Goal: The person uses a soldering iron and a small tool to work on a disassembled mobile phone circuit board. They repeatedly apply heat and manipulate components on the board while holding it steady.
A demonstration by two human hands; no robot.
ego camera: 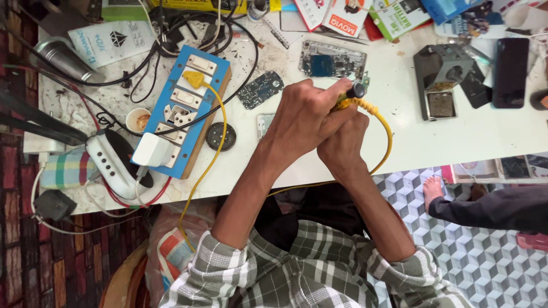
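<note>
My left hand (302,114) is closed around the yellow and black handle of a soldering iron (353,94), whose yellow cord (388,134) loops down off the white table (456,137). My right hand (342,142) lies curled just under it, pressed against the left hand; whatever is inside it is hidden. A small pale part (264,122) peeks out on the table beside my left wrist. An opened phone body (331,57) and a loose dark circuit board (261,88) lie just beyond my hands.
A blue socket board (182,108) with a yellow plug (194,78) and a white adapter (151,151) sits at the left among black cables. A grey iron stand (439,74) and a black phone (510,71) lie at the right. Another person's bare foot (432,188) rests on the patterned floor.
</note>
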